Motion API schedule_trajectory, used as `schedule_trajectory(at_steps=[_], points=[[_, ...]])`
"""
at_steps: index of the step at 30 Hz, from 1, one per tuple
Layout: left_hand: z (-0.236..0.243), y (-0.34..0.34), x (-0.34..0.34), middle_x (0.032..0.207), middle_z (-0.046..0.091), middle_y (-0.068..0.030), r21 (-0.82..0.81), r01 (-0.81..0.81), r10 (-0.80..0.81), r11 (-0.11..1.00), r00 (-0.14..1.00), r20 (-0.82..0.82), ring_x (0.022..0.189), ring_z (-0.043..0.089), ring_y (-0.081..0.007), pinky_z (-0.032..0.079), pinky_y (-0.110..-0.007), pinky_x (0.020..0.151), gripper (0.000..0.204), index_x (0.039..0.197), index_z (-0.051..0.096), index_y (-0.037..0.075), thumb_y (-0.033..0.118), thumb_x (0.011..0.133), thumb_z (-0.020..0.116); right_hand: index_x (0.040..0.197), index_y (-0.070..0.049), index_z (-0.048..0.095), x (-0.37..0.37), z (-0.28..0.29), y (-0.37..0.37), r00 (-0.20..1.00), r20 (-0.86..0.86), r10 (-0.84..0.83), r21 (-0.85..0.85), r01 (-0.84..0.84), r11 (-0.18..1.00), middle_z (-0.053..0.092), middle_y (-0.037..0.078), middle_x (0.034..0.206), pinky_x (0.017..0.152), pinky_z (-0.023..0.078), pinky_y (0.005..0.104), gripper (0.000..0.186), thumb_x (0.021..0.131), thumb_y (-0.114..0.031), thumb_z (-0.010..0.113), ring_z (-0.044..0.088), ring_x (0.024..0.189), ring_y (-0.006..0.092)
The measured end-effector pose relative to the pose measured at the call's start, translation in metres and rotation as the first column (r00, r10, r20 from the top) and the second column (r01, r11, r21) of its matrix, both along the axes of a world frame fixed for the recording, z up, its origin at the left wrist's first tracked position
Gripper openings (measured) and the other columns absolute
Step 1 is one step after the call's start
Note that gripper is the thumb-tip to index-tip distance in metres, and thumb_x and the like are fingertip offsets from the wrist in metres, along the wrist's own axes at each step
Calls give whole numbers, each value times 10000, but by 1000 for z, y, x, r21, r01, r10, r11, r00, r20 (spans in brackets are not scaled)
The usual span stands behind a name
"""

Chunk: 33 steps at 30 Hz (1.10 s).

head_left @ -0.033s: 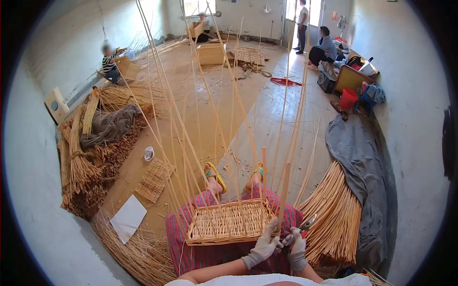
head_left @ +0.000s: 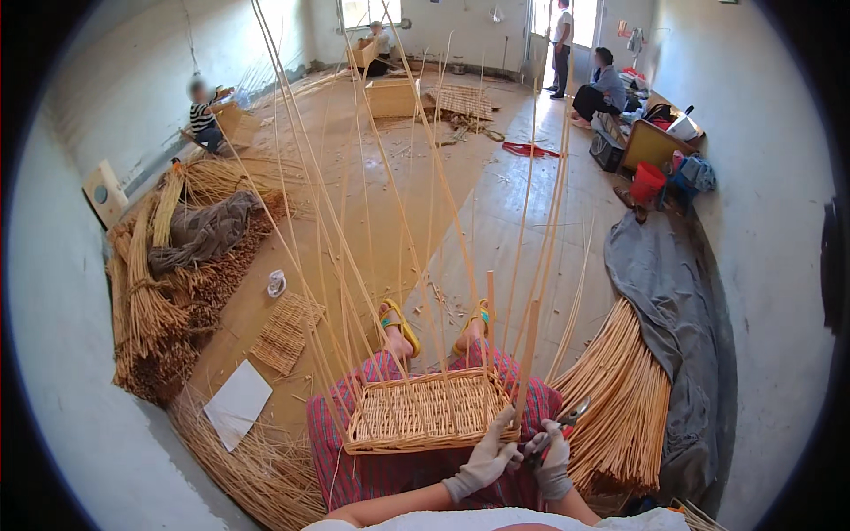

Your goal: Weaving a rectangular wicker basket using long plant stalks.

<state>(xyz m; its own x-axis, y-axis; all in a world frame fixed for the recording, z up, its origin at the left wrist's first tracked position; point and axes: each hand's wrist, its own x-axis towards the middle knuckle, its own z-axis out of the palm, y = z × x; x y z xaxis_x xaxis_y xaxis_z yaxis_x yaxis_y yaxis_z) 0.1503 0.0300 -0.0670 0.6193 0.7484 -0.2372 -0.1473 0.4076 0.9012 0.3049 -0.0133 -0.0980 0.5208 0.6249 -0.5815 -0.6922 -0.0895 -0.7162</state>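
Note:
A shallow woven wicker basket (head_left: pixel 425 409) rests on my lap, with long thin upright canes rising from its edges. Two thicker posts stand at its right end, the nearer post (head_left: pixel 527 363) beside my fingers. My left hand (head_left: pixel 483 464), in a pale glove, grips the near right corner of the basket. Close beside it, my right hand (head_left: pixel 553 465), gloved too, is closed round a hand tool with a red handle and a silver rounded blade, which looks like pruning shears (head_left: pixel 577 411). The fingertips of both hands nearly meet, and what lies between them is too small to make out.
Bundled canes (head_left: pixel 611 398) lie at my right, partly under a grey cloth (head_left: pixel 660 292). More bundles (head_left: pixel 159 301) are heaped at left, near a woven panel (head_left: pixel 288 332) and a white sheet (head_left: pixel 237 405). Several people sit or stand farther off. A red bucket (head_left: pixel 647 184) stands by the right wall.

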Motion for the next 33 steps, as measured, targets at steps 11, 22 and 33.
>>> schedule_trajectory(at_steps=[11,22,33], points=[[-122,-8,-108,1136,630,-80,-565,-131,-86,815,936,-342,851,627,-172,560,-338,702,345,1334,512,100,199,1003,507,1139,-76,524,14,-5,19,997,47,58,-48,-56,997,574,50,707,571,511,407,337,940,-346,559,589,591,226],[-132,-1,-93,896,635,-69,-508,-137,-110,850,898,-427,710,619,-186,541,-365,573,293,1269,563,111,166,981,541,1125,-45,545,11,-7,20,993,117,33,-8,-32,999,598,86,729,483,525,408,352,938,-343,574,617,557,250],[-135,-4,-93,898,631,-63,-266,-102,-54,958,852,-521,747,615,-177,542,-372,585,313,1267,578,123,240,978,543,1058,-90,581,9,-8,18,995,95,4,53,-9,999,595,46,686,498,514,340,296,924,-352,604,593,540,199]])
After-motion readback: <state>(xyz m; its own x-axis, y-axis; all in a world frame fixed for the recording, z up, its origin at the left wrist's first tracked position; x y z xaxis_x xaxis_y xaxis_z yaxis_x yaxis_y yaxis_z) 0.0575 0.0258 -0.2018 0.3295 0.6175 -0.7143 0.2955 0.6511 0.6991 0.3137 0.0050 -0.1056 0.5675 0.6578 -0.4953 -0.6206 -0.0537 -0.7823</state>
